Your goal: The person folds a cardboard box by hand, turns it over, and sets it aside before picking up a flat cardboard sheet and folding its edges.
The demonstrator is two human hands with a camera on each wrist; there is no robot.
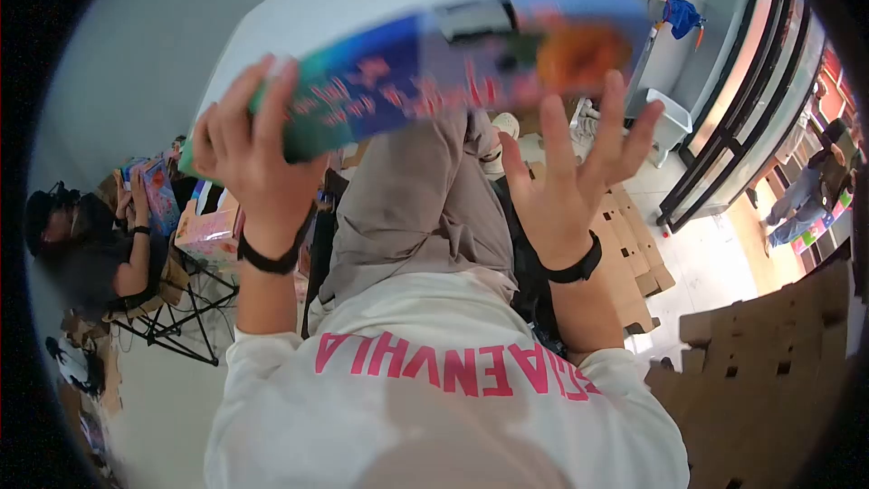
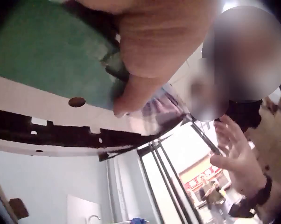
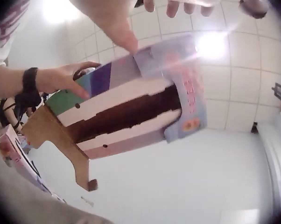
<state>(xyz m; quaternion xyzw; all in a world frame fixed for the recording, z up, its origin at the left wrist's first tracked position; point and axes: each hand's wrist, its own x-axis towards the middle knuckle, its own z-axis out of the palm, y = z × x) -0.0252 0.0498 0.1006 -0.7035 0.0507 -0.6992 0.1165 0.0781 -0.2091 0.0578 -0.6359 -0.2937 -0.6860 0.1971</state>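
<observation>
A colourful printed cardboard box point(image 1: 389, 72) is held up in front of the body, blurred in the head view. My left hand point(image 1: 262, 145) grips its green end, fingers over the printed side; the left wrist view shows the thumb against the green panel point(image 2: 47, 51). My right hand point(image 1: 575, 186) is spread, fingers straight, by the orange-printed end; whether it touches is unclear. In the right wrist view the box point(image 3: 103, 84) has a long dark gap between white inner flaps, and a brown flap point(image 3: 68, 144) hangs out at the green end.
Flat brown cardboard point(image 1: 760, 371) lies stacked at right, with more point(image 1: 625, 244) beside the legs. At left another person point(image 1: 109, 254) handles a printed box near a folding-legged stand point(image 1: 190, 308). A white bin point(image 1: 670, 127) stands near the glass doors.
</observation>
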